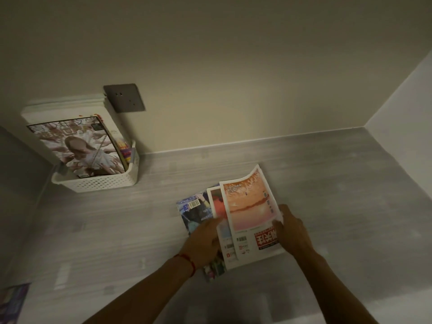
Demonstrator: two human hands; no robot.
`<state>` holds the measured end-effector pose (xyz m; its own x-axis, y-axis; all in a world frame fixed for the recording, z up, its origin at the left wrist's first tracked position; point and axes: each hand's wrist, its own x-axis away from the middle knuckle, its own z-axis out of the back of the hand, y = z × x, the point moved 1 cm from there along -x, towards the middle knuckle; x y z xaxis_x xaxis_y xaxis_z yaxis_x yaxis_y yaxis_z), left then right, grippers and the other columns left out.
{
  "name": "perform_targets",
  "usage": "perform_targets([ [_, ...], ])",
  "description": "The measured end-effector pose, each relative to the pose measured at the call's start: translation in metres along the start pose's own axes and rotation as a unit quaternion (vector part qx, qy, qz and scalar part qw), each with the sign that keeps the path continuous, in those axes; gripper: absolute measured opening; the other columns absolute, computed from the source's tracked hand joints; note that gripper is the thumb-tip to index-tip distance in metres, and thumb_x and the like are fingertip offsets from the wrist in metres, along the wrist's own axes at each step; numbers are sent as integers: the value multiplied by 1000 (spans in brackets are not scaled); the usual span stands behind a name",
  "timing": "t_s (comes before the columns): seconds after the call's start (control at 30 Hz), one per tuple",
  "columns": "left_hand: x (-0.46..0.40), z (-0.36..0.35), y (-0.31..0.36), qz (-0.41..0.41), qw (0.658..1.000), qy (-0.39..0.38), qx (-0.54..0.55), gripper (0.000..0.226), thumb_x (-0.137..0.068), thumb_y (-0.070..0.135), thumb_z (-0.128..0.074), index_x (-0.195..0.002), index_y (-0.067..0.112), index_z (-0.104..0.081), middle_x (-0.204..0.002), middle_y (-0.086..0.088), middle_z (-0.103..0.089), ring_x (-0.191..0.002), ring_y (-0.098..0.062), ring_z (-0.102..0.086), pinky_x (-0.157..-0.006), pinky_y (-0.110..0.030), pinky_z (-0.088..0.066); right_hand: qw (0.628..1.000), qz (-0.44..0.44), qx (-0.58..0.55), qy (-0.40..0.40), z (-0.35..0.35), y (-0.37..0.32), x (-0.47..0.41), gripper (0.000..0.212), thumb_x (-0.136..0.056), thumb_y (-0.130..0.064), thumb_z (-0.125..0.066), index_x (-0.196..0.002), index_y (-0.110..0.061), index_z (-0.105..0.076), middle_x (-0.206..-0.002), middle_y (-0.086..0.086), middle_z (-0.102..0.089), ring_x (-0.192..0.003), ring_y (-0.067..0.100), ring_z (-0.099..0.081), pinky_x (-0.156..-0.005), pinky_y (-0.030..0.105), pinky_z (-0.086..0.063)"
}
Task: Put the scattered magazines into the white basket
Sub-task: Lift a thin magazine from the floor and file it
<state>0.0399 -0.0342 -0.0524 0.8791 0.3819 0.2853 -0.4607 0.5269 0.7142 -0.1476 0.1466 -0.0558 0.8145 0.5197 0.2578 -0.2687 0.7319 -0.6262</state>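
Three magazines overlap on the grey floor in front of me. The top one (pixel 250 206) has an orange sunset cover, and its far corner curls up. A second magazine (pixel 216 204) with a red picture lies under it, and a blue one (pixel 194 211) lies lowest at the left. My right hand (pixel 291 230) grips the right edge of the orange magazine. My left hand (pixel 203 242) rests on the left side of the pile, fingers on the second magazine. The white perforated basket (pixel 102 183) stands against the wall at the far left and holds several upright magazines (pixel 86 146).
A grey wall socket (pixel 125 98) sits just above the basket. A purple magazine (pixel 12 302) lies at the bottom left edge of view. A white wall closes the space on the right, meeting the back wall at a corner (pixel 364 126).
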Motion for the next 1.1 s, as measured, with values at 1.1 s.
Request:
perform_targets([
  [1.1,86,289,-148,-27,929,184,321,33,-94,49,-52,-126,40,-56,-121,8,-70,-105,-13,-70,-79,-34,-61,902,110,-353,-224,-167,-290,19,25,-91,-31,-60,-115,-37,-65,-117,-13,-70,-105,11,-69,-85,35,-59],
])
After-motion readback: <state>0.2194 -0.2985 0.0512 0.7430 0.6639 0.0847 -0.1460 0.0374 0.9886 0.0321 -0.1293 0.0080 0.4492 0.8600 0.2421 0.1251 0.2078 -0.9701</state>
